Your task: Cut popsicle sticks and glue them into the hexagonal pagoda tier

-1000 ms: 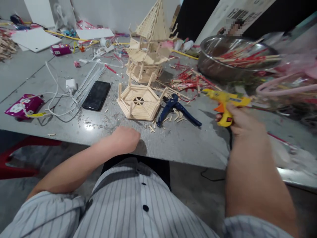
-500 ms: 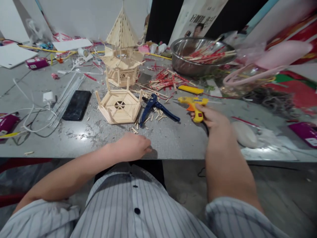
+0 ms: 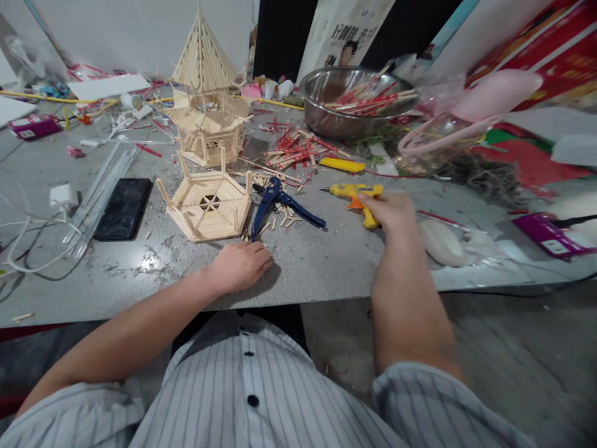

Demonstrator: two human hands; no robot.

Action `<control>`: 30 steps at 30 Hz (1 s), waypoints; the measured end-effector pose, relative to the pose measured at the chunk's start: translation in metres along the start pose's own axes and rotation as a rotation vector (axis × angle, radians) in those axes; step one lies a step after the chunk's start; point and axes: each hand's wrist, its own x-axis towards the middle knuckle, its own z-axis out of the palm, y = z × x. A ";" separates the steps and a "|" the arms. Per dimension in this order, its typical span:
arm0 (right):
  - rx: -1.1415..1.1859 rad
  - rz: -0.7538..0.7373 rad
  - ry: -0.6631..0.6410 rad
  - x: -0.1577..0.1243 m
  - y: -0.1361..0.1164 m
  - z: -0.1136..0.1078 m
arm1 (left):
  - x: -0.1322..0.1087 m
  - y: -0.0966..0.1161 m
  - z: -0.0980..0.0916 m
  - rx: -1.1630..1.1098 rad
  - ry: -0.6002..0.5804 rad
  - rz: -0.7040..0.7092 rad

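Note:
My right hand (image 3: 392,210) is closed around the handle of a yellow glue gun (image 3: 354,190), low over the grey table, its nozzle pointing left. Most of those fingers are hidden behind the handle. Near the front edge rests my left hand (image 3: 240,266), fingers curled; what they hold, if anything, is hidden. Just beyond it sits a hexagonal base of wooden sticks (image 3: 205,224) with short upright posts. A dark blue cutter (image 3: 298,210) lies beside this base, among small cut stick pieces (image 3: 284,219). Behind the base stands a pagoda model (image 3: 205,62) of sticks with a pointed roof.
A steel bowl (image 3: 321,115) holds red-and-wood sticks, with more sticks (image 3: 296,149) heaped in front. A yellow utility knife (image 3: 342,165) lies nearby. A black phone (image 3: 122,208) and white charger (image 3: 64,196) are on the left. A white oval object (image 3: 441,242) lies right of my forearm.
My left hand has moved forward on the table, closer to the hexagonal base. My right hand keeps the glue gun, its fingers less visible now. The whole view has shifted slightly.

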 end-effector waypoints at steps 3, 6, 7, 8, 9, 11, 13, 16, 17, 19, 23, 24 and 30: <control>-0.192 0.123 0.086 -0.004 -0.008 -0.005 | -0.003 -0.004 0.006 -0.021 0.086 0.053; -0.256 0.024 0.128 -0.017 -0.029 -0.002 | -0.003 -0.005 0.007 -0.056 0.140 0.093; -0.258 -0.040 0.105 -0.022 -0.038 0.002 | -0.003 -0.006 0.007 -0.065 0.149 0.097; -0.255 -0.101 0.066 -0.028 -0.048 0.007 | -0.003 -0.006 0.006 -0.069 0.157 0.096; -0.254 -0.161 0.020 -0.034 -0.059 0.013 | -0.002 -0.006 0.006 -0.071 0.164 0.092; -0.267 -0.278 -0.066 -0.044 -0.081 0.024 | -0.002 -0.005 0.004 -0.067 0.175 0.066; -0.392 -0.415 -0.176 -0.052 -0.101 0.033 | -0.003 -0.005 0.003 -0.064 0.180 0.026; -0.571 -0.463 -0.295 -0.057 -0.119 0.043 | -0.004 -0.005 0.002 -0.071 0.178 -0.035; -0.612 -0.462 -0.328 -0.057 -0.121 0.046 | -0.004 -0.005 0.002 -0.077 0.178 -0.048; -0.643 -0.474 -0.372 -0.056 -0.119 0.051 | -0.004 -0.007 0.002 -0.090 0.181 -0.070; -0.544 -0.514 -0.331 -0.049 -0.101 0.059 | -0.002 -0.011 0.002 -0.157 0.175 -0.088; -0.506 -0.523 -0.312 -0.047 -0.095 0.059 | -0.002 -0.012 0.002 -0.183 0.174 -0.084; -0.241 -0.475 -0.236 -0.036 -0.077 0.037 | 0.000 -0.012 0.005 -0.370 0.215 -0.048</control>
